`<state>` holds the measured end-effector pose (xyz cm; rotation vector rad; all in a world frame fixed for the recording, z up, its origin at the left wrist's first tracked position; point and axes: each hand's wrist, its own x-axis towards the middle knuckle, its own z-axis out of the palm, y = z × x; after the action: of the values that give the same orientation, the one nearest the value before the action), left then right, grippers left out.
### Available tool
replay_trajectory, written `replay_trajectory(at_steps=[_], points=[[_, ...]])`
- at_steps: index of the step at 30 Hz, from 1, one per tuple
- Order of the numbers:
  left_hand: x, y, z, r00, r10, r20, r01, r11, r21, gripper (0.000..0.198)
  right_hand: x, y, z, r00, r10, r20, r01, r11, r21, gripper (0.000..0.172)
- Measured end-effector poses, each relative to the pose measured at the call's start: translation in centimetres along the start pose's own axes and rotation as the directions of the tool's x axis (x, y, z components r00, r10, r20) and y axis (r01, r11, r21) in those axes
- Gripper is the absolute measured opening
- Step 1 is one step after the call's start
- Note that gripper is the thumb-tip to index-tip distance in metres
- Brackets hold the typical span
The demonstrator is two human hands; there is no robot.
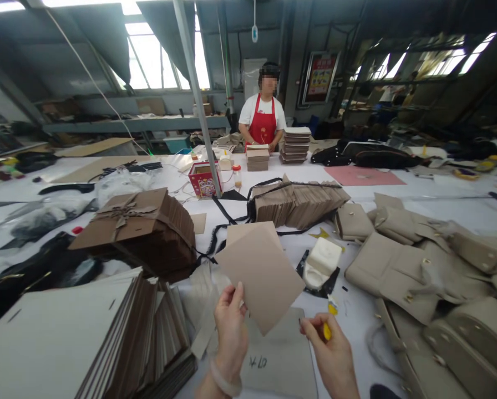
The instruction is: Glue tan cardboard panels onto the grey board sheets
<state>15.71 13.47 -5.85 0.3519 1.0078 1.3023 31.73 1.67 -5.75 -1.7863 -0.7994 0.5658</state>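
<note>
My left hand (231,327) pinches a flat beige panel (263,274) by its lower left edge, thumb on top. The panel is tilted above the table, a corner pointing toward me. My right hand (334,349) is closed on a small yellow-handled tool (326,331), whose kind I cannot make out; a dark tip shows near the fingertips. Beneath both hands lies a grey board (284,379) with handwritten marks. Another beige sheet (248,233) lies partly hidden behind the panel. Right of the panel, a white plastic holder (323,260) sits on a black piece.
Stacked white-topped sheets (57,332) and a tied brown bundle (148,233) stand left. Grey-beige bags (398,266) pile up at right. Strapped beige pieces (294,202) lie ahead. A metal pole (196,88) rises mid-table; a person in a red apron (263,122) stands opposite.
</note>
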Motion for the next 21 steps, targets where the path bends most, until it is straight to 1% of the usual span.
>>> replay_trajectory(at_steps=[2, 6, 9, 12, 13, 15, 17, 19, 21], points=[[-0.9, -1.1, -1.0, 0.994, -0.107, -0.02, 0.106, 0.993, -0.054, 0.036, -1.5, 0.9, 0.9, 0.999, 0.025, -0.027, -0.024, 0.999, 0.032, 0.038], [-3.0, -2.4, -2.2, 0.982, -0.19, -0.015, 0.187, 0.976, -0.108, 0.03, -3.2, 1.6, 1.9, 0.995, 0.019, -0.098, -0.019, 1.0, -0.006, 0.037], [-4.7, -3.1, -3.0, 0.971, -0.237, 0.013, 0.237, 0.965, -0.116, 0.03, -4.0, 1.7, 1.8, 0.991, 0.006, -0.135, -0.01, 1.0, -0.028, 0.035], [-5.5, -3.6, -4.8, 0.968, -0.244, 0.052, 0.247, 0.966, -0.069, 0.042, -4.4, 2.1, 0.7, 0.99, -0.004, -0.144, -0.003, 0.999, -0.049, 0.034], [-5.4, -3.6, -5.7, 0.971, -0.234, 0.051, 0.236, 0.971, -0.033, 0.05, -4.5, 2.4, 0.2, 0.992, -0.006, -0.128, -0.003, 0.997, -0.071, 0.033], [-4.8, -3.5, -8.0, 0.977, -0.209, 0.033, 0.205, 0.974, 0.092, 0.067, -4.5, 3.3, -1.2, 0.998, -0.01, -0.069, 0.001, 0.992, -0.13, 0.032], [-3.8, -3.5, -10.6, 0.977, -0.207, 0.04, 0.191, 0.948, 0.256, 0.076, -4.5, 4.7, -2.7, 1.0, -0.005, 0.017, 0.008, 0.981, -0.193, 0.032], [-2.9, -4.0, -13.3, 0.968, -0.243, 0.066, 0.195, 0.889, 0.414, 0.07, -4.7, 6.6, -4.0, 0.995, 0.019, 0.095, 0.006, 0.966, -0.258, 0.033], [-2.3, -4.9, -15.9, 0.959, -0.269, 0.083, 0.177, 0.804, 0.568, 0.06, -4.9, 8.6, -4.9, 0.99, 0.054, 0.133, -0.009, 0.947, -0.321, 0.033]])
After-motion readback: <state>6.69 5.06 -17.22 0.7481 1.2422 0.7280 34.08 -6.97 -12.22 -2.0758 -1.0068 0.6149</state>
